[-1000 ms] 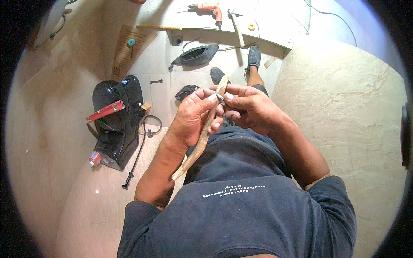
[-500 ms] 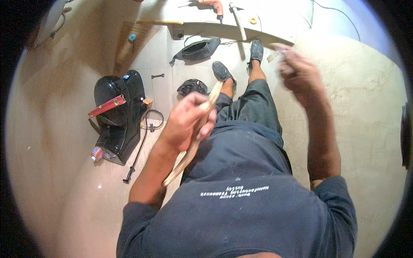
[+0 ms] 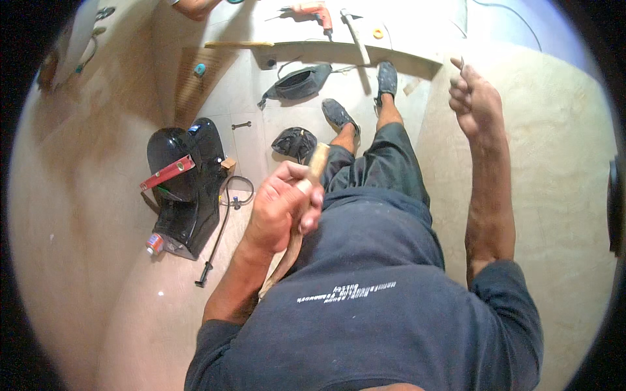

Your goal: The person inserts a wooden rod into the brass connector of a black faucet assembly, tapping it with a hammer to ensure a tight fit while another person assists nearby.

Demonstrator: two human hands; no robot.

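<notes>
My left hand [image 3: 282, 205] is closed around a curved pale wooden stick [image 3: 319, 161]. One end rises above my fist, and the rest passes behind my fingers and bends down along my forearm to my shirt. My right hand [image 3: 477, 101] is raised on the right, well apart from the stick. Its fingers are curled, with the index finger and thumb close together at the top. A small thin thing seems to show at their tips, too small to name.
A drill [image 3: 313, 14], a hammer [image 3: 355, 36] and a yellow ring [image 3: 377, 32] lie beyond my feet. Nearer are a black waist bag [image 3: 298, 83], a wrench [image 3: 241, 125] and a black plastic bag [image 3: 294, 143]. Left stands a glossy black object [image 3: 173, 150] bearing a red spirit level [image 3: 167, 173]. Another person's arm [image 3: 195, 6] shows at the top.
My right hand has moved right and slightly up, away from the stick. My left hand has lowered a little, tilting the stick. Another person's arm has come further into view at the top left.
</notes>
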